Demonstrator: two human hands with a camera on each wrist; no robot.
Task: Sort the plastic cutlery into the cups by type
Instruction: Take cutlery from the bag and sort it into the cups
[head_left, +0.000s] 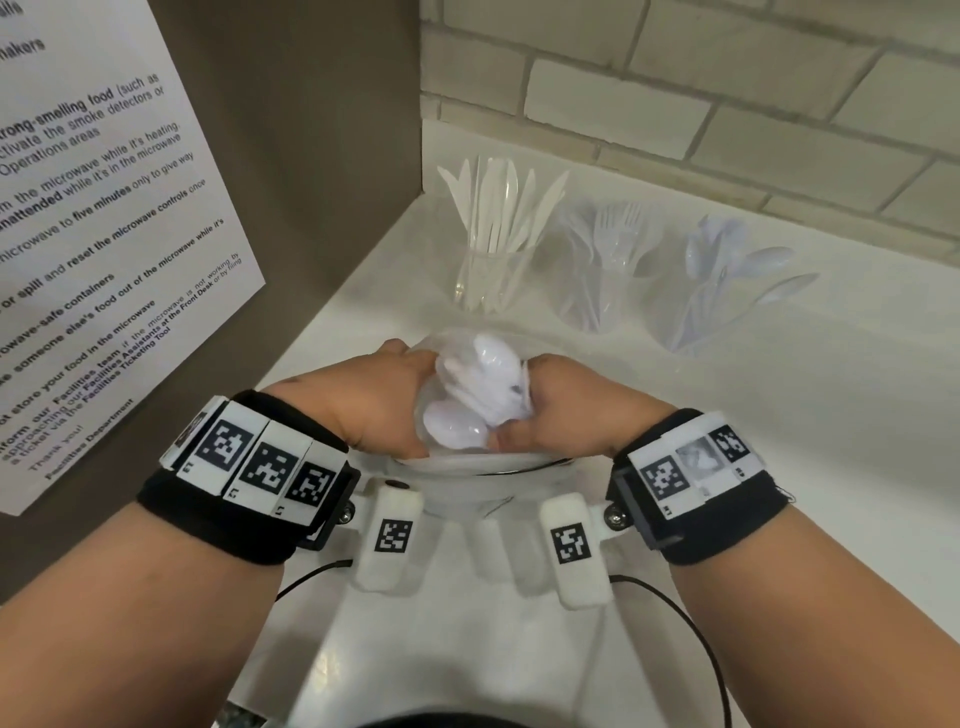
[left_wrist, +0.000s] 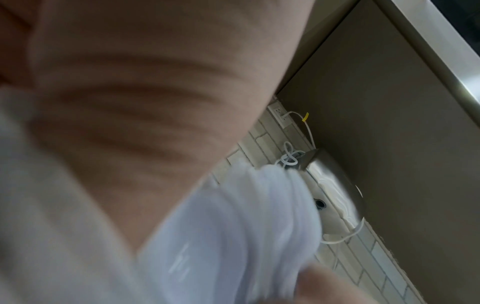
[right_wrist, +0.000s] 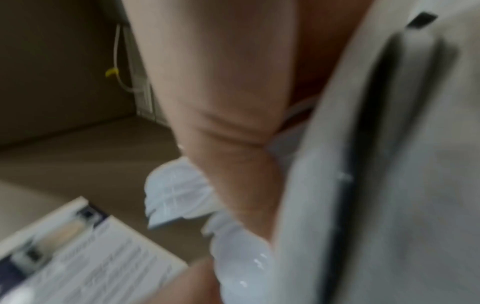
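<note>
Both hands meet at the counter's front over a bunch of white plastic spoons (head_left: 491, 384) that sits in a clear cup (head_left: 434, 358). My left hand (head_left: 384, 400) curls round the cup's left side. My right hand (head_left: 550, 410) grips the spoons from the right. The wrist views are blurred: spoon bowls (left_wrist: 233, 236) lie against the left palm (left_wrist: 142, 102), and spoons (right_wrist: 179, 191) show beside the right hand (right_wrist: 228, 102). At the back stand three clear cups in a row: knives (head_left: 491, 275), forks (head_left: 602, 291), spoons (head_left: 711, 306).
A printed notice (head_left: 104, 234) hangs on the brown panel at left. A brick wall (head_left: 727, 104) backs the white counter (head_left: 805, 441). A rounded metal rim (head_left: 519, 467) lies just below the hands. A steel appliance (left_wrist: 335, 185) with white cable shows in the left wrist view.
</note>
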